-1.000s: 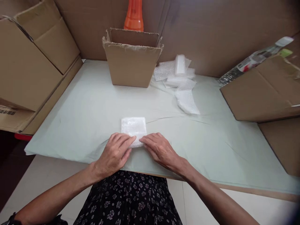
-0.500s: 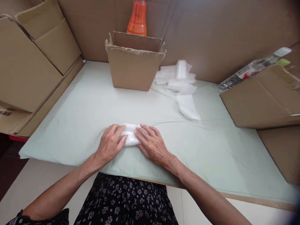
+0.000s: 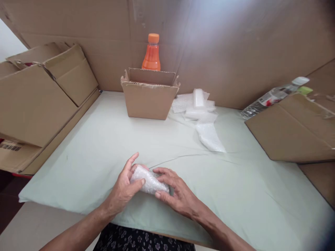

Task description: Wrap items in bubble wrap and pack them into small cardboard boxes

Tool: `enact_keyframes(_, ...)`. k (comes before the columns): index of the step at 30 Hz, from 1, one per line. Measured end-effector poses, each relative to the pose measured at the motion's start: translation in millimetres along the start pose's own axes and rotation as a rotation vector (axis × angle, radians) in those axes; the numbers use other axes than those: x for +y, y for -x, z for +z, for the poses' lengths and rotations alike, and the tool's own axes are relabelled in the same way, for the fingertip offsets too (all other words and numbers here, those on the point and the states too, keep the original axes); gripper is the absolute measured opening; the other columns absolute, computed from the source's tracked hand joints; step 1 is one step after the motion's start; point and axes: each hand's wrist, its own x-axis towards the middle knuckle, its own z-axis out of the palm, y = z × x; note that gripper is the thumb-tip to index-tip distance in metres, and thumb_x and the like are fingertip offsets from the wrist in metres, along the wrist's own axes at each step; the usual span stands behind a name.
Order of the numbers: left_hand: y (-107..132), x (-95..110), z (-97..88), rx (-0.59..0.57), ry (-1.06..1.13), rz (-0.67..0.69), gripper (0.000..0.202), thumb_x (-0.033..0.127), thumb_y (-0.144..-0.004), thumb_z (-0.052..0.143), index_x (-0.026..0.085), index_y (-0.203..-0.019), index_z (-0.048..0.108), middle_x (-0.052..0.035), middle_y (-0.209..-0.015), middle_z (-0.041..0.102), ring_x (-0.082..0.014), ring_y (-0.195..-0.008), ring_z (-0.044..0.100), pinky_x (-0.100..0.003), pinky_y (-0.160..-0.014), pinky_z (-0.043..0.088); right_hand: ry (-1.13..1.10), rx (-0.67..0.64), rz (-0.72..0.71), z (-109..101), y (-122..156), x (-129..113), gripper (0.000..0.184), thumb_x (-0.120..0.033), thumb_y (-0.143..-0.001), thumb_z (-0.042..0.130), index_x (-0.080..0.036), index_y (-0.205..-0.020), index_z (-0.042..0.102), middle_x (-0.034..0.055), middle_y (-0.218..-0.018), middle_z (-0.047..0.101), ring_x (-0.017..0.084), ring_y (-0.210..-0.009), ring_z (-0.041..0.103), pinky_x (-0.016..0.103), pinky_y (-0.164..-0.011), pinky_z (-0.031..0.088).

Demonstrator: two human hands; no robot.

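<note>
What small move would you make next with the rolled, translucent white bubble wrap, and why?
I'd probably close the right hand more snugly around the right end of the rolled, translucent white bubble wrap. Its thumb and fingers look spread there, while the left hand grips the other end with one finger raised, so a firmer hold might keep the roll from loosening.

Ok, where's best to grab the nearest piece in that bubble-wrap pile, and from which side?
Probably by its near end, with the right hand, from the front: that end sticks out toward the camera, apart from the other pieces bunched behind it.
</note>
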Motion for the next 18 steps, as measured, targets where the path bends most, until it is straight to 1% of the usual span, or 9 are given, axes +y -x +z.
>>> enact_keyframes(3, 0.1, 2.2, 6.6, -0.067, -0.088, 0.035, 0.080, 0.030, -0.085, 0.061, 0.022, -0.155, 0.024, -0.0079, -0.111, 0.065, -0.0161, -0.083, 0.064, -0.029, -0.073, 0.054, -0.308, -0.075, 0.118, -6.3, -2.3, 8.9, 0.078, -0.054, -0.079, 0.077, -0.027, -0.145, 0.048, 0.0144, -0.149, 0.051, 0.029, -0.131, 0.055, 0.046, -0.105, 0.047)
enact_keyframes(4, -1.5, 4.1, 7.2, -0.103, -0.134, 0.054, 0.078, 0.027, -0.085, 0.059, 0.023, -0.155, 0.025, -0.0079, -0.110, 0.065, -0.0166, -0.084, 0.064, -0.029, -0.073, 0.054, -0.403, -0.115, 0.143, -8.1, -4.0, 11.5, 0.088, -0.056, -0.077, 0.079, -0.026, -0.150, 0.042, 0.0147, -0.145, 0.054, 0.028, -0.127, 0.057, 0.044, -0.102, 0.049)
enact_keyframes(5, -4.9, 7.6, 6.9, -0.143, -0.190, 0.085, 0.075, 0.024, -0.086, 0.058, 0.023, -0.154, 0.027, -0.0082, -0.110, 0.066, -0.0172, -0.085, 0.065, -0.029, -0.074, 0.055, -0.471, -0.158, 0.165, -10.3, -5.8, 13.4, 0.087, -0.057, -0.077, 0.078, -0.023, -0.150, 0.043, 0.0139, -0.138, 0.059, 0.027, -0.121, 0.060, 0.041, -0.098, 0.051)
enact_keyframes(7, -19.6, 22.2, 3.0, -0.191, -0.354, 0.208, 0.068, 0.021, -0.087, 0.056, 0.023, -0.151, 0.033, -0.0094, -0.113, 0.067, -0.0194, -0.093, 0.067, -0.032, -0.080, 0.056, -0.516, -0.196, 0.204, -16.5, -8.5, 15.4, 0.064, -0.057, -0.083, 0.072, -0.019, -0.133, 0.060, 0.0095, -0.113, 0.069, 0.023, -0.100, 0.066, 0.033, -0.084, 0.053)
enact_keyframes(9, -47.3, 49.1, -4.5, -0.136, -0.591, 0.434, 0.059, 0.022, -0.088, 0.057, 0.023, -0.146, 0.042, -0.0107, -0.122, 0.067, -0.0230, -0.109, 0.065, -0.038, -0.096, 0.054, -0.474, -0.115, 0.229, -25.3, -7.9, 15.4, 0.045, -0.055, -0.088, 0.066, -0.017, -0.112, 0.069, 0.0052, -0.093, 0.069, 0.018, -0.083, 0.064, 0.028, -0.073, 0.051)
enact_keyframes(11, -87.4, 85.3, -14.0, 0.054, -0.843, 0.713, 0.053, 0.024, -0.088, 0.058, 0.021, -0.140, 0.048, -0.0120, -0.133, 0.063, -0.0269, -0.127, 0.057, -0.046, -0.112, 0.043, -0.384, 0.022, 0.217, -35.2, -3.0, 14.5, 0.036, -0.051, -0.088, 0.066, -0.019, -0.105, 0.070, 0.0037, -0.088, 0.068, 0.017, -0.078, 0.062, 0.027, -0.070, 0.050)
enact_keyframes(13, -134.0, 122.3, -23.5, 0.256, -1.031, 0.909, 0.055, 0.020, -0.086, 0.057, 0.018, -0.140, 0.049, -0.0136, -0.142, 0.057, -0.0307, -0.141, 0.044, -0.053, -0.119, 0.031, -0.238, 0.131, 0.175, -43.3, 5.8, 13.7, 0.028, -0.044, -0.086, 0.068, -0.021, -0.102, 0.070, 0.0043, -0.093, 0.070, 0.019, -0.083, 0.064, 0.029, -0.073, 0.051)
enact_keyframes(15, -177.4, 151.1, -31.3, 0.362, -1.172, 0.952, 0.060, 0.016, -0.080, 0.060, 0.017, -0.138, 0.050, -0.0141, -0.143, 0.056, -0.0340, -0.144, 0.039, -0.056, -0.119, 0.029, -0.085, 0.216, 0.113, -48.3, 16.9, 13.4, 0.021, -0.038, -0.084, 0.068, -0.024, -0.100, 0.071, 0.0051, -0.100, 0.071, 0.022, -0.093, 0.067, 0.030, -0.080, 0.053)
enact_keyframes(18, -216.8, 169.5, -37.3, 0.399, -1.279, 0.878, 0.038, 0.011, -0.076, 0.057, 0.019, -0.112, 0.064, -0.0107, -0.115, 0.070, -0.0319, -0.118, 0.060, -0.055, -0.111, 0.037, 0.055, 0.328, 0.068, -53.5, 34.0, 13.4, 0.016, -0.035, -0.083, 0.068, -0.024, -0.095, 0.071, 0.0053, -0.103, 0.072, 0.023, -0.100, 0.068, 0.029, -0.083, 0.055)
